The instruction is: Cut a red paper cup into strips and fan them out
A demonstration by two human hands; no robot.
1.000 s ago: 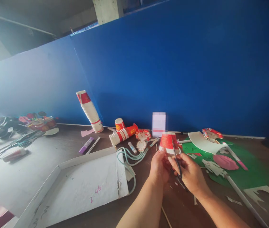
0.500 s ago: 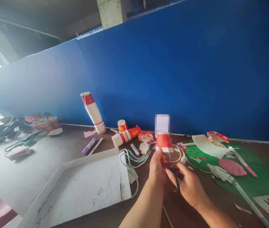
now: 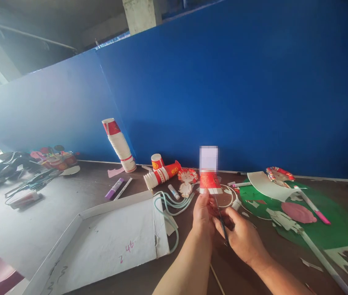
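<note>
In my left hand (image 3: 203, 211) is a red paper cup (image 3: 209, 180) with a white lower edge, held up by that edge between thumb and fingers. A pale pixelated patch covers the area above its red part. My right hand (image 3: 238, 233) is closed around dark scissors (image 3: 223, 225), seen edge-on. Their thin blades point up at the cup's lower edge, and whether they are parted cannot be seen. Both hands are close together, the right one lower. Just left of the cup lies a paper cutout figure (image 3: 187, 184) with a red fringe.
A white cardboard tray (image 3: 100, 246) lies at left. Behind it are a leaning cup stack (image 3: 118, 145), more paper cups (image 3: 163, 175), a purple marker (image 3: 114, 188) and a glue stick (image 3: 174, 191). Coiled cable (image 3: 176, 209) runs beside the tray. A green sheet (image 3: 340, 221) with paper scraps lies right.
The scissors have shifted slightly to the left along the cup's lower edge, and the right hand with them. The whole view has moved a little; both hands keep their hold.
</note>
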